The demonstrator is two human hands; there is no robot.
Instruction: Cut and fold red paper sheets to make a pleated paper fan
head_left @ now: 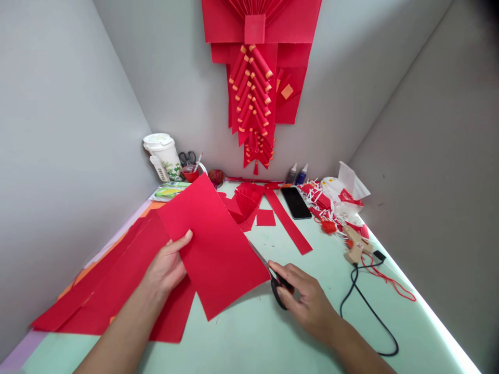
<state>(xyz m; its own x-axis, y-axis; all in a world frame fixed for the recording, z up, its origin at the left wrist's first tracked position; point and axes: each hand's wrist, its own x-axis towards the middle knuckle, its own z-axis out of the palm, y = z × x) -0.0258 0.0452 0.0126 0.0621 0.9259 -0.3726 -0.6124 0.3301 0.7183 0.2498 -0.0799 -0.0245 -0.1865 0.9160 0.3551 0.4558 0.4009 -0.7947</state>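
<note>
My left hand (167,267) grips a rectangular sheet of red paper (218,244) by its left edge, thumb on top and fingers behind. The sheet is held up at a tilt above the table. In my right hand (307,298) is a pair of scissors (281,286) with black handles. Their blades lie along the right edge of the sheet, close to its lower right corner; part of the blades is hidden, so I cannot tell how far apart they are. Under my left forearm lie larger red sheets (120,270).
Red paper strip (288,221), small red square (265,217) and folded red fan (249,200) lie mid-table. A phone (296,202), paper scraps (317,195) and a glue gun (355,246) with a looping cord stand right. White bucket (163,153) stands back left; red firecracker decoration (253,93) hangs behind.
</note>
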